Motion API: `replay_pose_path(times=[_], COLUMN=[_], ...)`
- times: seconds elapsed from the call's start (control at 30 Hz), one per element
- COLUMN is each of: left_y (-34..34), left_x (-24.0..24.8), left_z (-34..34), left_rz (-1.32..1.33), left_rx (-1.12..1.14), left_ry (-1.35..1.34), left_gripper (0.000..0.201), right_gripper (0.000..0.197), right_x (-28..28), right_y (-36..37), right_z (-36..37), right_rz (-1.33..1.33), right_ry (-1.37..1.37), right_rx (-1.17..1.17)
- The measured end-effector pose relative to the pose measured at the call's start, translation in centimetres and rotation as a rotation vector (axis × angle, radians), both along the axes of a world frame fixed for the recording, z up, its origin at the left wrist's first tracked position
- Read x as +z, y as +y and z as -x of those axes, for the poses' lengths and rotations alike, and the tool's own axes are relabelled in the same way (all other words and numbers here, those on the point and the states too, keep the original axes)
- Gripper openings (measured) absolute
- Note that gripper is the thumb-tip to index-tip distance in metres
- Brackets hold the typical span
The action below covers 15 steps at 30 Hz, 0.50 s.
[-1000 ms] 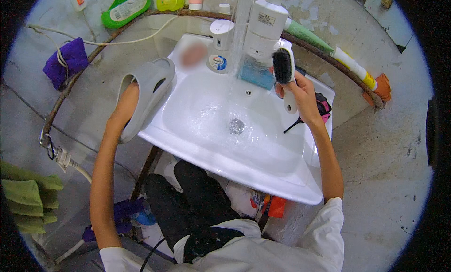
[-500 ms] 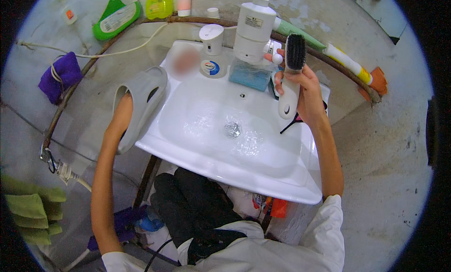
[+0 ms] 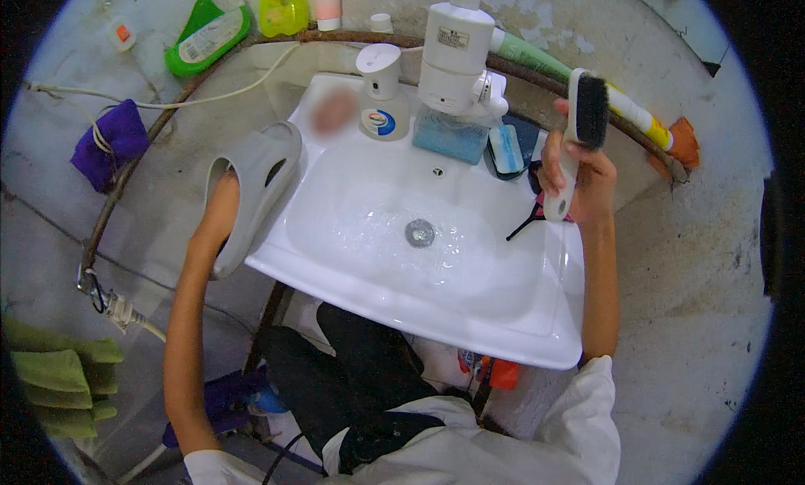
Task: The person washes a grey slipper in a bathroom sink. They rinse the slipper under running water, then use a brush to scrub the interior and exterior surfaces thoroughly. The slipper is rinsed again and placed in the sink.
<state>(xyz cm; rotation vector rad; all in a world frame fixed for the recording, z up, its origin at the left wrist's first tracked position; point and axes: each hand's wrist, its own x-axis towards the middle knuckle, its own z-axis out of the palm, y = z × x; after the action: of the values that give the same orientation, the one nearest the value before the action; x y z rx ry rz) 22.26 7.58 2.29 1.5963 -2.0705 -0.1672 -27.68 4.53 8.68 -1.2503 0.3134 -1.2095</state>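
Observation:
A grey slide sandal [image 3: 258, 183] hangs off the left side of the basin, tilted, with my left hand [image 3: 223, 202] pushed inside it. Its upper hides my fingers, but the hand carries the sandal. Above the basin's right rim, my right hand [image 3: 592, 180] is closed round the white handle of a scrubbing brush [image 3: 575, 108]. The brush stands nearly upright, its black bristles facing right. Shallow water and droplets lie in the white washbasin [image 3: 335, 267], around the drain [image 3: 419, 233].
A white water-heater tap [image 3: 457, 57] rises behind the basin, with a blue sponge-like block [image 3: 449, 135] before it. Nearby are a soap bar [image 3: 506, 148], a white dispenser [image 3: 380, 70] and a black-and-pink item [image 3: 530, 217]. Bottles, including a yellow one [image 3: 283, 9], line the back wall.
My right hand has moved right with the brush, away from the tap, uncovering the soap bar. The brush has turned so its bristles face right. My left hand and the sandal barely moved.

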Motion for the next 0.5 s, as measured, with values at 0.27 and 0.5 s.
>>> replay_pose_path(times=[0.27, 0.5], left_y=[-0.1, -0.7], left_x=[0.3, 0.2], left_z=[0.1, 0.7], left_rz=[0.008, 0.018], left_rx=[-0.011, -0.055], left_ry=[0.004, 0.013], left_gripper=[0.038, 0.039], right_gripper=[0.021, 0.049], right_x=[-3.0, -5.6], right_y=[0.4, -0.7], right_z=[-5.0, -4.6], right_rz=[-0.117, -0.288], right_ry=[1.04, 0.843], right_rx=[0.288, 0.401])
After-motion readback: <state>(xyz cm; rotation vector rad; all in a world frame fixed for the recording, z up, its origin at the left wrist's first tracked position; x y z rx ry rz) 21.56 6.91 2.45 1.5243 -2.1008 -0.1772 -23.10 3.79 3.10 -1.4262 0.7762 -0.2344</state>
